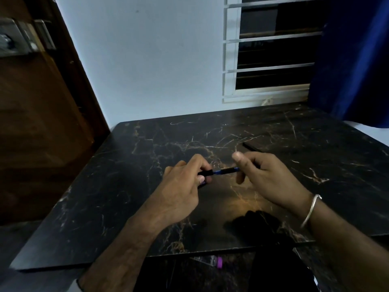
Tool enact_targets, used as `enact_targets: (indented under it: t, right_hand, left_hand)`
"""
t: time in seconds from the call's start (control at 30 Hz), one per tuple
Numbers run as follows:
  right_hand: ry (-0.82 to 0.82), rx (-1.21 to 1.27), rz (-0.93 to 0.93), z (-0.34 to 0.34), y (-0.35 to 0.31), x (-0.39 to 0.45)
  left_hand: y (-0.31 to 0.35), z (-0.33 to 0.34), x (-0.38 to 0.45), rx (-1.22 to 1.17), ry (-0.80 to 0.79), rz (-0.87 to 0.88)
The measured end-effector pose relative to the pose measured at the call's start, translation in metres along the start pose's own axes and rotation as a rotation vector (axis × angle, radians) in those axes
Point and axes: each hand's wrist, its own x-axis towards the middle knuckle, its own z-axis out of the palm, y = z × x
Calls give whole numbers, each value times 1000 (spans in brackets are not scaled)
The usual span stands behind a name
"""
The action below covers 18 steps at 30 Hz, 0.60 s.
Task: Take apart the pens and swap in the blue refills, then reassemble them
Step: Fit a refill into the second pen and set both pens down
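Both hands hold one pen (224, 171) level above the middle of the black marble table (147, 144). My left hand (185, 186) pinches a short black piece (205, 173) at the pen's left end. My right hand (267, 178) grips the right end, with the thumb raised. Between the hands a blue stretch of the pen shows. Another dark pen (251, 147) lies on the table beyond my right hand. Whether the two pieces are joined or apart is unclear in the dim light.
A dark cloth-like lump (254, 224) sits near the table's front edge under my right forearm. A small purple item (219, 262) lies below the front edge. A wooden door stands at the left, a barred window and a blue curtain (355, 60) at the back right.
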Motion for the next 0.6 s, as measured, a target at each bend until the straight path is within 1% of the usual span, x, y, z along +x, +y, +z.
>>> enact_targets:
  t: [0.1,0.17,0.27,0.4,0.43,0.53,0.6]
  right_hand:
    - [-55,-76,-77,1,2,0]
    - [-48,-61,-61,4,2,-1]
    - [-34,-28,-29,5,2,0]
    - [-37,-43,-111,5,3,-2]
    - [-31,-53,-110,6,3,-2]
    - [-6,-23,-8,8,1,0]
    - [-37,-41,4,5,2,0]
  left_hand:
    - [-2,1,0,2,-7,1]
    - [0,1,-1,9,-20,21]
    - [-2,0,-1,-5,-24,-1]
    - [-2,0,0,2,-23,-6]
    - [-1,0,-1,12,-22,2]
    - [-1,0,0,0,-25,6]
    - [-2,0,-1,-4,-19,1]
